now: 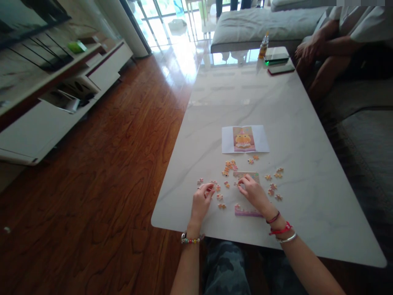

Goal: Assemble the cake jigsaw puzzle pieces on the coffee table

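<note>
My left hand point(202, 201) is at the left of the loose puzzle pieces, thumb and fingers drawn together; what lies between the fingertips is too small to make out. Pink and orange puzzle pieces point(220, 197) lie close beside it. Over the puzzle frame point(248, 213), my right hand point(254, 193) pinches a small puzzle piece point(236, 184) by the frame's upper left side. Joined pieces form a strip along the frame's top and a purple one along its bottom. The hand and wrist hide part of its right side.
A folded picture sheet point(260, 139) lies beyond the pieces. More puzzle pieces point(272, 188) are scattered right of the frame. At the table's far end stand a bottle point(263, 47) and phone-like devices point(281, 70). Another person point(325, 45) sits on the sofa at the right.
</note>
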Action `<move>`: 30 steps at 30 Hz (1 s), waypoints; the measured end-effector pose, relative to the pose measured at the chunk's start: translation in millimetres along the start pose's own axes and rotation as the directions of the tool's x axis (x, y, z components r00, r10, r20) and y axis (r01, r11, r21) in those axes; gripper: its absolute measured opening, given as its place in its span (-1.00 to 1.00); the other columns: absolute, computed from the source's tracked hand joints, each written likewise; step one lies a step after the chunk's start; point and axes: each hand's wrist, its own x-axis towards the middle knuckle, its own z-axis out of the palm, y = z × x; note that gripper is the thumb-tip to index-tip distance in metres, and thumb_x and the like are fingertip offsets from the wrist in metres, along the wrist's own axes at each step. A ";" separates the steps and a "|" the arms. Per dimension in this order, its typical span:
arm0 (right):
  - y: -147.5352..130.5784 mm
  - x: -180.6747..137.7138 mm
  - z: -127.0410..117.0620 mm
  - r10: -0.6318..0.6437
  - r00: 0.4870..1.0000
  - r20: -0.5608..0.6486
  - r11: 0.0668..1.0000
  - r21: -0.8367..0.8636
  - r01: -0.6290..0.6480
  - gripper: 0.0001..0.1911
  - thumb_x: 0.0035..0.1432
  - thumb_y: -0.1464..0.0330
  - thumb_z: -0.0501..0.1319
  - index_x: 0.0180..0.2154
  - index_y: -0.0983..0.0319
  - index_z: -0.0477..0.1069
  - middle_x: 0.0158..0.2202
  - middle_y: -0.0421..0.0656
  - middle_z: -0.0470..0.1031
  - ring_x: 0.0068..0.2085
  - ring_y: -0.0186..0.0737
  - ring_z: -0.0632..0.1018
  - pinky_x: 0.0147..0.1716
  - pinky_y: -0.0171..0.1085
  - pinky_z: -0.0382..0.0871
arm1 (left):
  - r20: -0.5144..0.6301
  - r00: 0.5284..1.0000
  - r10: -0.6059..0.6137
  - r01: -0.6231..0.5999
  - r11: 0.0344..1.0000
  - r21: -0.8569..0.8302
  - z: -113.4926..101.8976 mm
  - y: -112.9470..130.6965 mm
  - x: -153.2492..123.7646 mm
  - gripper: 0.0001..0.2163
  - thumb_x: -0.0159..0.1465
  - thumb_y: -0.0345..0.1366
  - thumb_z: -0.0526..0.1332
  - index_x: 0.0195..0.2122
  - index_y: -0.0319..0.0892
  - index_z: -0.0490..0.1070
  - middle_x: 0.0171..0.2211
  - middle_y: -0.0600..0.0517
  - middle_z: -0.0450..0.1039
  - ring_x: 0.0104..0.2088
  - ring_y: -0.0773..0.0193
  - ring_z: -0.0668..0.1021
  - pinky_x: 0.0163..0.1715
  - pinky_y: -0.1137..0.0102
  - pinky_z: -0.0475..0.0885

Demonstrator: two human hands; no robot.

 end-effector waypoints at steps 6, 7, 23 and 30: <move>18.9 18.3 -21.4 -0.037 0.999 -0.025 0.998 -0.047 0.036 -0.88 0.11 0.39 0.06 -0.31 0.26 0.33 -0.28 -0.10 0.35 -0.33 -0.28 0.44 -0.40 -0.35 0.28 | 0.075 0.994 0.077 -0.087 0.987 0.139 5.6 23.5 42.2 -0.85 0.15 -0.39 0.09 -0.27 -0.13 0.38 -0.27 0.02 0.38 -0.30 0.34 0.44 -0.23 0.40 0.34; 20.0 21.0 -24.2 -0.051 0.999 -0.018 0.997 -0.055 0.050 -0.88 0.12 0.39 0.06 -0.31 0.26 0.34 -0.28 -0.10 0.34 -0.33 -0.29 0.44 -0.40 -0.36 0.27 | 0.072 0.994 0.083 -0.095 0.981 0.172 5.7 25.4 50.1 -0.85 0.15 -0.40 0.10 -0.27 -0.11 0.38 -0.26 0.02 0.37 -0.27 0.32 0.43 -0.20 0.38 0.33; 10.0 34.3 -15.6 -0.065 0.990 0.125 0.986 -0.142 0.082 -0.80 0.18 0.34 -0.01 -0.32 0.23 0.37 -0.28 -0.12 0.37 -0.36 -0.34 0.44 -0.39 -0.39 0.20 | 0.104 0.994 0.032 -0.042 0.994 0.097 33.8 37.3 63.3 -0.85 0.17 -0.39 0.04 -0.23 -0.15 0.29 -0.33 0.03 0.41 -0.31 0.33 0.45 -0.26 0.42 0.34; 9.7 37.4 -15.9 -0.079 0.988 0.132 0.993 -0.081 0.090 -0.78 0.18 0.35 -0.01 -0.30 0.22 0.39 -0.29 -0.12 0.38 -0.34 -0.35 0.43 -0.38 -0.39 0.20 | 0.129 0.987 0.091 -0.110 0.982 0.152 43.6 44.9 62.5 -0.77 0.19 -0.45 -0.03 -0.21 -0.10 0.32 -0.28 0.02 0.37 -0.28 0.34 0.44 -0.23 0.44 0.32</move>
